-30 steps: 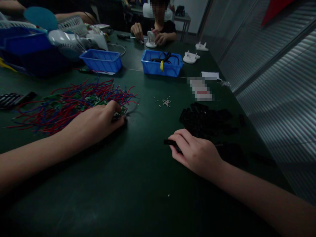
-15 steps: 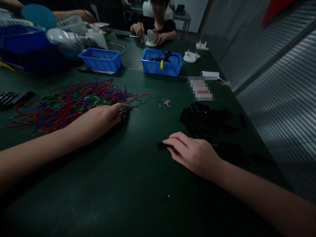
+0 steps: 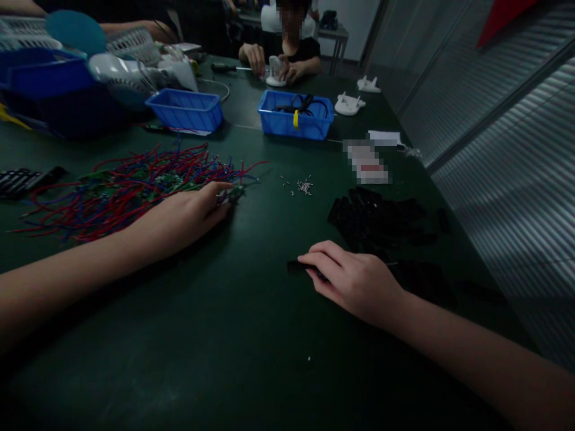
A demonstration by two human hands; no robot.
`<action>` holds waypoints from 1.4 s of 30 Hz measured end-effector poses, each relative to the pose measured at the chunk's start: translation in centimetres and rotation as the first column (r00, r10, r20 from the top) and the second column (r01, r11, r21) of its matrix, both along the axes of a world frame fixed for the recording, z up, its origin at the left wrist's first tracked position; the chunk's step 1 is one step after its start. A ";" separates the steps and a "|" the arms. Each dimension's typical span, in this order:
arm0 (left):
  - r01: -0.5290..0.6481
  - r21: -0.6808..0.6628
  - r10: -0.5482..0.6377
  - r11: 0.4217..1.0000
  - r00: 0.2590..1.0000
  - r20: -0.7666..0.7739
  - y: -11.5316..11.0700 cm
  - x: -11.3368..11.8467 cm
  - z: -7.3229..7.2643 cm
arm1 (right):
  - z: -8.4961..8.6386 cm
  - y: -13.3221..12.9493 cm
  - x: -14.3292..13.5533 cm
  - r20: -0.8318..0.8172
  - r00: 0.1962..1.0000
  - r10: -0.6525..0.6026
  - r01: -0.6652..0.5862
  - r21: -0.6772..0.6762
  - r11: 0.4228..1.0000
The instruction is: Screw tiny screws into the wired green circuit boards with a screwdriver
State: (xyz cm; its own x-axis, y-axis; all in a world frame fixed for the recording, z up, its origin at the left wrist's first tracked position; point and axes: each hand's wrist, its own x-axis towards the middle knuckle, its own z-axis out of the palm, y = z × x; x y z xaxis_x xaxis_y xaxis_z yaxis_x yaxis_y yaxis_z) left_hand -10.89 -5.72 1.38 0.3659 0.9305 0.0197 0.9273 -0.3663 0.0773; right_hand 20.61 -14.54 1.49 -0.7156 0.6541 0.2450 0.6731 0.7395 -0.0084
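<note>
My left hand (image 3: 191, 209) reaches to the right edge of a pile of small green circuit boards with red and blue wires (image 3: 130, 185). Thumb and fingers close on one circuit board (image 3: 236, 192), mostly covered by the fingertips. My right hand (image 3: 348, 275) rests on the green table with its fingers wrapped over a narrow black plastic piece (image 3: 294, 266), whose left end sticks out. A thin metal shaft (image 3: 392, 263) shows behind that hand; whether the hand holds it, I cannot tell. Beyond lies a dark heap of black plastic parts (image 3: 377, 215).
Small screws (image 3: 304, 187) lie mid-table. Further back stand a blue bin (image 3: 184, 111) and another blue bin with black cables (image 3: 294, 123). White fan parts (image 3: 121, 72) crowd the back left. Across the table, a person's hands (image 3: 287, 70) hold a white part. Slatted blinds (image 3: 516, 209) flank the right edge.
The circuit board at my left fingertips has turned, and its green face shows more. Its wires have shifted slightly. My right hand stays put on the black piece.
</note>
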 end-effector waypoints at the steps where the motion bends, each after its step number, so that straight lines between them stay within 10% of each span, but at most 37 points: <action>1: -0.001 0.010 0.001 1.000 1.000 -0.002 0.1 0.0 0.0 | 0.0 0.0 0.0 -0.001 1.000 0.002 -0.002 0.000 1.000; 23: -0.027 0.148 0.069 0.989 0.955 -0.289 -0.2 2.5 2.2 | 0.1 -0.1 -0.1 0.015 1.000 -0.024 0.024 0.009 1.000; 36: 0.038 0.099 -0.050 0.994 0.991 0.127 -3.8 4.3 3.1 | 0.1 -0.2 -0.2 -0.003 0.999 -0.035 0.035 0.013 0.999; 42: 0.206 -0.169 -0.085 0.964 0.838 0.540 -5.9 5.9 3.7 | 0.0 -0.2 0.1 -0.146 0.983 -0.114 0.135 0.142 0.981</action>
State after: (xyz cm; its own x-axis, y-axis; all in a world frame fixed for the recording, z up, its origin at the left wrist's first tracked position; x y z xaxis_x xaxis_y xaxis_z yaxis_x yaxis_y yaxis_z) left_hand -4.94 -11.58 5.08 0.4886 0.8707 0.0560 0.6620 -0.4118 0.6263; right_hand 20.74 -14.79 1.45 -0.5841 0.6841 0.4369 0.7599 0.6500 -0.0018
